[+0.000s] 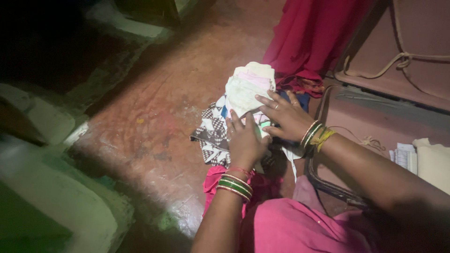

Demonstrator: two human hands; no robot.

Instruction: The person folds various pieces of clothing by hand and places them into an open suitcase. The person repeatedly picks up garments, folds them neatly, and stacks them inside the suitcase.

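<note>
At the centre of the frame, a pale folded cloth [246, 89] is pressed flat by both hands on a clothes pile [213, 133] lying on the red floor [154, 122]. The left hand [244, 143] is laid flat with fingers together; the right hand [286, 117] is spread, fingertips on the cloth.

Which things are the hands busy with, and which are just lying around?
In hand:
- pale folded cloth, under the right hand
- black-and-white checked cloth, beside the left hand

Lying about:
- red cloth hanging behind
- rope
- papers
- red floor
</note>
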